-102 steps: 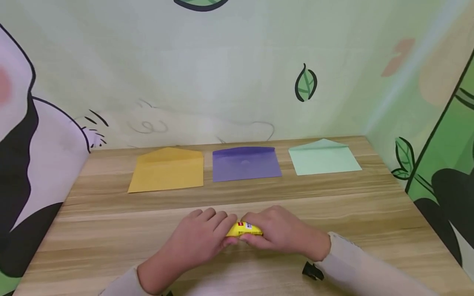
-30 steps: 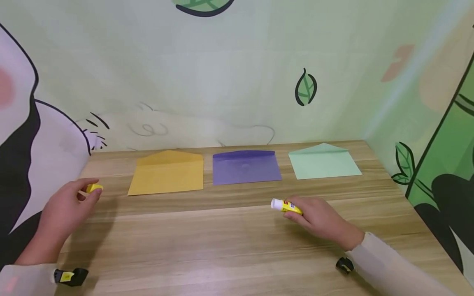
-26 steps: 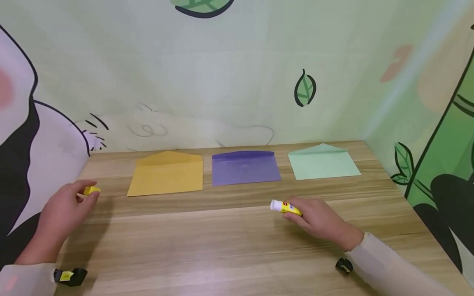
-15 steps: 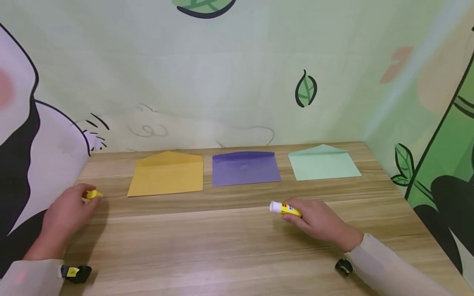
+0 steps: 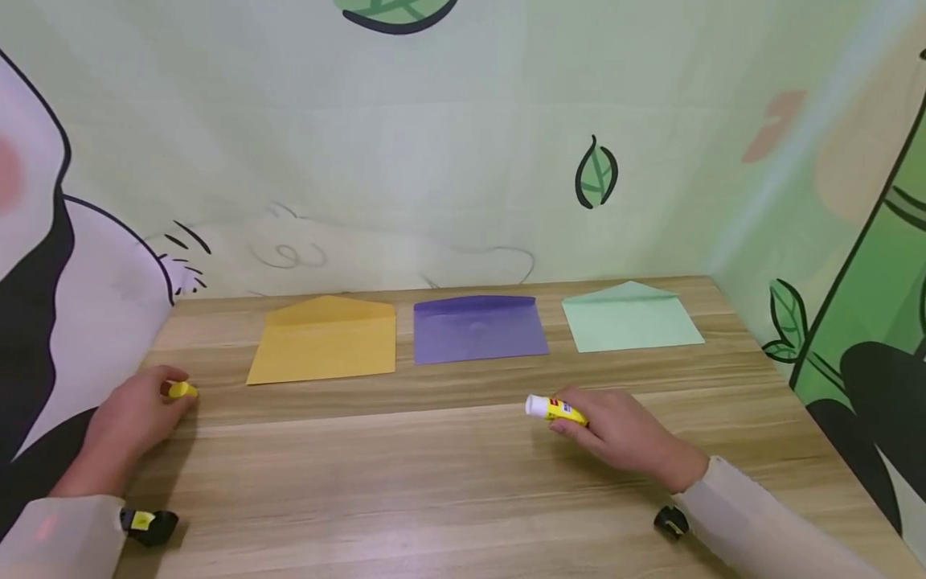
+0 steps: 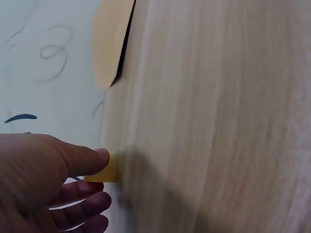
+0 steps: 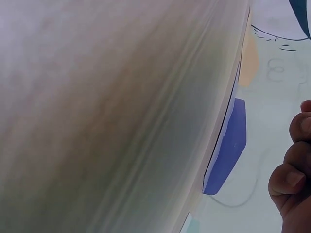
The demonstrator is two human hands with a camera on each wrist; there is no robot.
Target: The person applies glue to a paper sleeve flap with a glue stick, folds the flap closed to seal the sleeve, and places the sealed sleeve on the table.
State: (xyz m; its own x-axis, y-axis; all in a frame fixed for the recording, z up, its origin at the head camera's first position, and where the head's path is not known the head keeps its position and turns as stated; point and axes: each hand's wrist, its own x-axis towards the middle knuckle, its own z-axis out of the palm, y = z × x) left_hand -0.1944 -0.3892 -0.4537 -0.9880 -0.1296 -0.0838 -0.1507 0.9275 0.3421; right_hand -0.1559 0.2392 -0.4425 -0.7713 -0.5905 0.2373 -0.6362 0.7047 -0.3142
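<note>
At the left of the table, my left hand pinches a yellow cap between thumb and fingers. The left wrist view has the cap right at the tabletop, with the thumb on it and the other fingers loosely curled. My right hand grips an uncapped glue stick, yellow with a white end pointing left, over the table's right half. In the right wrist view only curled fingers show, and the glue stick is out of sight.
Along the back of the wooden table lie three envelopes with raised flaps: a yellow envelope, a purple envelope and a mint green envelope. Behind them rises a cartoon-printed backdrop.
Both hands were together on the glue stick at the centre; the cap has come off and moved left in my left hand, lately sinking to the tabletop. The right hand has moved right.
</note>
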